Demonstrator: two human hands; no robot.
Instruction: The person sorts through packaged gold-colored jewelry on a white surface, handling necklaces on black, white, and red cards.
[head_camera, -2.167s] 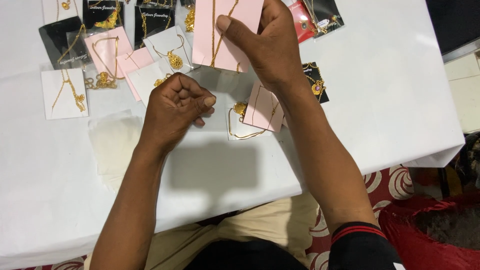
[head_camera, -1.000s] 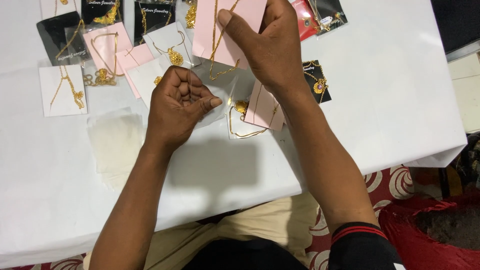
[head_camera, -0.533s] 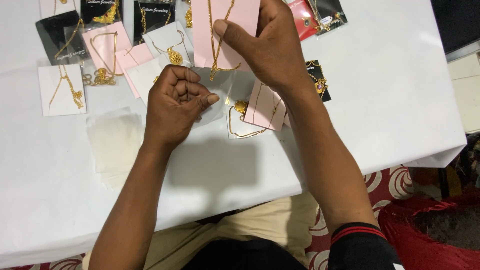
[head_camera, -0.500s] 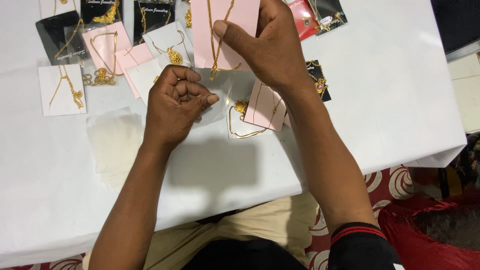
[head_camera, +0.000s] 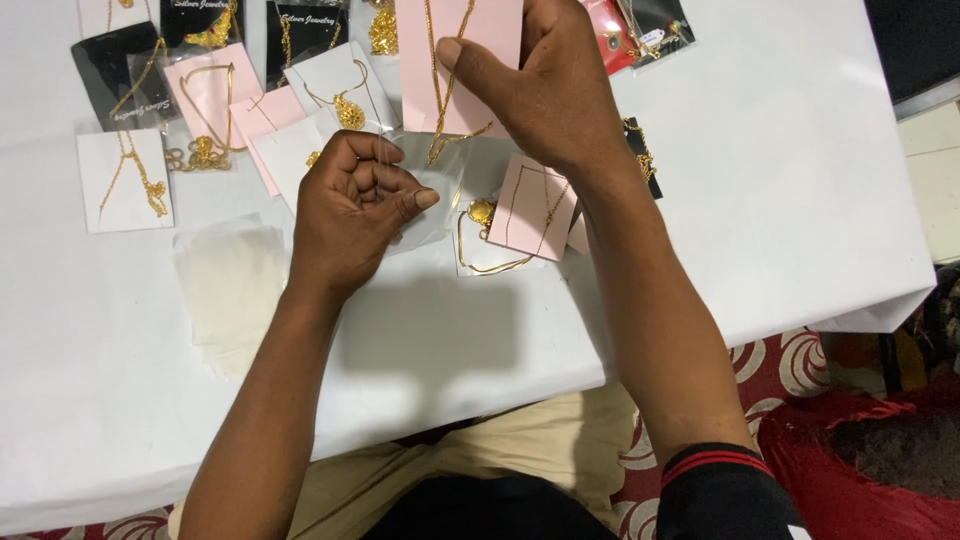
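My right hand (head_camera: 555, 85) holds a pink display card (head_camera: 480, 50) upright above the table, with a thin gold chain (head_camera: 440, 100) hanging down its face. Just below and to the left, my left hand (head_camera: 350, 205) is curled, pinching a clear plastic sleeve (head_camera: 435, 180) whose open end lies under the card's lower edge. Both hands hover over a white table (head_camera: 780, 190).
Several jewellery cards lie on the table: a white card with a gold chain (head_camera: 125, 180) at left, pink cards (head_camera: 210, 95), black cards (head_camera: 105, 80), a pink card with a necklace (head_camera: 530, 210) under my right wrist. A stack of clear sleeves (head_camera: 225, 290) lies at left. A red patterned carpet (head_camera: 860, 400) shows at right.
The pink card has come down slightly toward the sleeve and the chain's loose end now hangs lower. My left hand has shifted a little, keeping its pinch on the sleeve.
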